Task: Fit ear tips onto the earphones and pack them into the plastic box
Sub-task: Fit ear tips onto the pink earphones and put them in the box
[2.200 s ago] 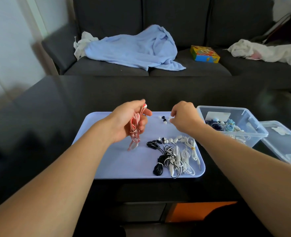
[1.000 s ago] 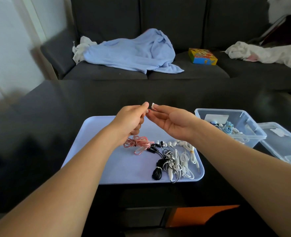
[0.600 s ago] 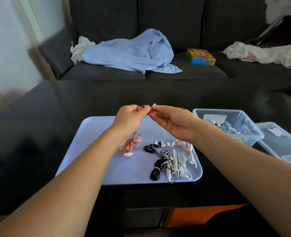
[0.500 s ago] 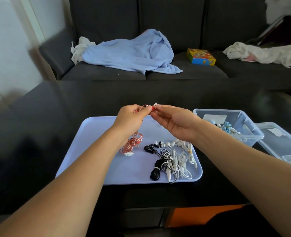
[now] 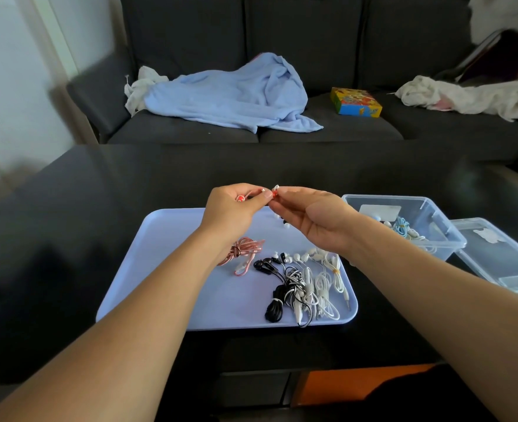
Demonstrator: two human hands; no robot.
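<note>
Both hands raised above the far edge of the tray (image 5: 148, 269), fingertips meeting. My left hand (image 5: 232, 208) pinches a red earbud (image 5: 240, 198) of the pink earphones (image 5: 244, 249); the cord drops behind the wrist to its bundle lying on the tray. My right hand (image 5: 309, 216) pinches a small white ear tip (image 5: 275, 188) between thumb and forefinger, just beside the left thumb. Whether the tip is already touching a bud nozzle I cannot tell; too small.

Step in hand, as I judge it: fitting a tip on the pink pair.

A few loose tips (image 5: 285, 224) lie on the tray under my right hand. Nearer me, black and white earphones (image 5: 300, 284) sit in a tangle, waiting. The plastic box (image 5: 440, 229) stands open to the right of the tray, touching or nearly so, with a blue pair (image 5: 404, 228) already inside. Its lid (image 5: 495, 257) lies just beyond, further right.

Next move likely calls for lining the tip's hole up square on the nozzle, then pressing and twisting until seated. Small soft part, easy to drop. Then the second bud, then into the box.
</note>
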